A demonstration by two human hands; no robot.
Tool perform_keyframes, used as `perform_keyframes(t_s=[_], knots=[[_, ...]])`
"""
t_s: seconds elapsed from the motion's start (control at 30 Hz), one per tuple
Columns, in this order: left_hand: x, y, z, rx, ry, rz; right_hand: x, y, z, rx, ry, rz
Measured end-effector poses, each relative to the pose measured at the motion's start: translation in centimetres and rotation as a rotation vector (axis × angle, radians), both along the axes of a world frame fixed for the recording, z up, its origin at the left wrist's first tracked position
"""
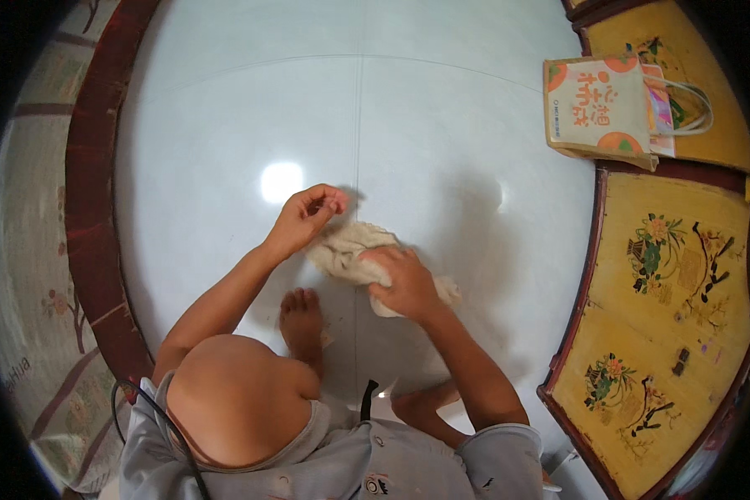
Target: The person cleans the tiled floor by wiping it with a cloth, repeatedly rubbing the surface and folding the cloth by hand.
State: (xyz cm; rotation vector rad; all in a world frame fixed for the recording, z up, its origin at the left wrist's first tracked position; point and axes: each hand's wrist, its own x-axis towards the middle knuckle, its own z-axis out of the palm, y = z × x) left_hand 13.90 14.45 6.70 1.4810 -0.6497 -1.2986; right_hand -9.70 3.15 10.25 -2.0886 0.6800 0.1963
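A crumpled cream cloth (350, 250) lies on the pale tiled floor (244, 119) in front of me. My right hand (402, 278) rests on its right part, fingers bent over the fabric, pressing or gripping it. Just above and left of the cloth is my left hand (315, 215), raised, with its fingers curled inward and the thumb near the fingertips. No object shows in it. My bare foot (301, 319) stands on the floor below the cloth.
Yellow painted cabinet panels (675, 250) with dark red frames line the right side. A paper bag (600, 109) with persimmon pictures and white handles is at the upper right. On the left runs a dark red wooden edge (94, 187) beside patterned fabric (31, 206).
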Motion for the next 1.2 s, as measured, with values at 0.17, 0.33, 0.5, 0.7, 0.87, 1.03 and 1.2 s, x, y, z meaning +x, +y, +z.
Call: perform_keyframes(t_s=[0.17, 0.33, 0.5, 0.7, 0.87, 1.03, 1.2], knots=[[-1.5, -1.8, 2.8, 0.032, 0.022, -0.071, -1.0, -6.8, 3.2, 0.807, -0.073, -0.556], [-3.3, -2.1, 2.9, 0.095, 0.367, -0.137, -1.2, -7.9, 2.9, 1.212, -0.13, -0.768], [-4.6, -2.3, 1.7, 0.099, 0.419, -0.147, -0.7, -8.1, 3.8, 1.102, -0.252, -0.81], [-2.8, -2.1, 0.9, 0.057, 0.343, 0.149, -3.3, -12.0, 3.3, 0.98, -0.465, -0.941], [-2.1, -1.6, 0.1, 0.079, 0.264, 0.179, -5.3, -14.7, 0.0, -0.135, -0.044, -0.768], [-3.5, -1.2, 0.2, 0.142, 0.32, 0.126, -3.1, -11.6, -2.8, -0.587, 0.01, -0.346], [-3.8, -1.0, -0.6, 0.112, 0.359, 0.061, -3.7, -13.0, -1.7, -0.448, 0.064, -0.468]])
